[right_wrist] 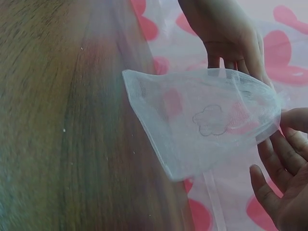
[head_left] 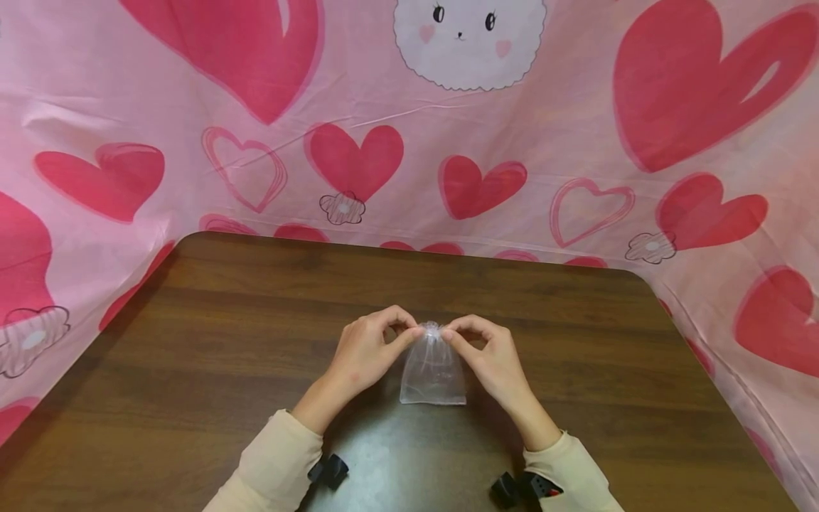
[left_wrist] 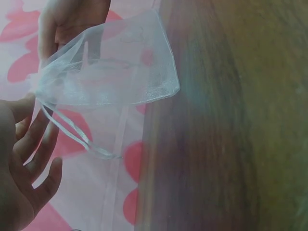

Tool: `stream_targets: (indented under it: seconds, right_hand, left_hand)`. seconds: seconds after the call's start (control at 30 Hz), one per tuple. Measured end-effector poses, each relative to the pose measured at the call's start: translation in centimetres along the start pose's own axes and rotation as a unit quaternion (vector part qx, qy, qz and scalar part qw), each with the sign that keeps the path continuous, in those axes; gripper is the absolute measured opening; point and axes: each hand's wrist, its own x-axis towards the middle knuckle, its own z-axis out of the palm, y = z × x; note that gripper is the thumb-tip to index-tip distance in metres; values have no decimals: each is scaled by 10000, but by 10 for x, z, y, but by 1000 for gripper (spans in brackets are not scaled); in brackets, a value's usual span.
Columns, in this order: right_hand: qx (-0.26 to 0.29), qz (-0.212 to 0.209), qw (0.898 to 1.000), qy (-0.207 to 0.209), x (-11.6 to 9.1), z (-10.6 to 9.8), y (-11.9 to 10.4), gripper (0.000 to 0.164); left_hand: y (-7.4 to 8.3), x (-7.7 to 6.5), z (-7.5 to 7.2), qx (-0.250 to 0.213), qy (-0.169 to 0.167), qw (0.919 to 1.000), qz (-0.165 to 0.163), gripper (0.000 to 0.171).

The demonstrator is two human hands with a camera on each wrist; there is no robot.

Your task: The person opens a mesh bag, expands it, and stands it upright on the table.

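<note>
A small sheer white organza drawstring pouch (head_left: 433, 373) hangs between the two hands, its mouth gathered at the top and its wider bottom hem downward. My left hand (head_left: 367, 348) pinches one side of the gathered neck between thumb and forefinger. On the opposite side, my right hand (head_left: 493, 352) pinches the neck in the same way. In the left wrist view, a thin white drawstring (left_wrist: 77, 130) loops from the neck near the left fingers. The backdrop's pattern shows through the mesh in the right wrist view.
Beneath the hands is a dark brown wooden table (head_left: 256, 284) with rounded far corners. A pink cloth (head_left: 416, 107) with red hearts hangs behind it and along its sides. Black devices (head_left: 329, 471) are worn at both wrists, by the cream sleeves (head_left: 275, 455).
</note>
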Motion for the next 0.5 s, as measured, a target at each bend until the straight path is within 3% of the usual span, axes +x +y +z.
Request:
stream_targets:
  seconds: [0.17,0.5]
  right_hand:
    - [-7,-11,10000,-19,1,0,2,11]
    - [44,-14,10000,55,4,1,42,10]
  left_hand:
    - [-1,0,-1,-35,-13,10000,-62,7]
    - [-1,1,-1,-40,-60,9998,-161,6]
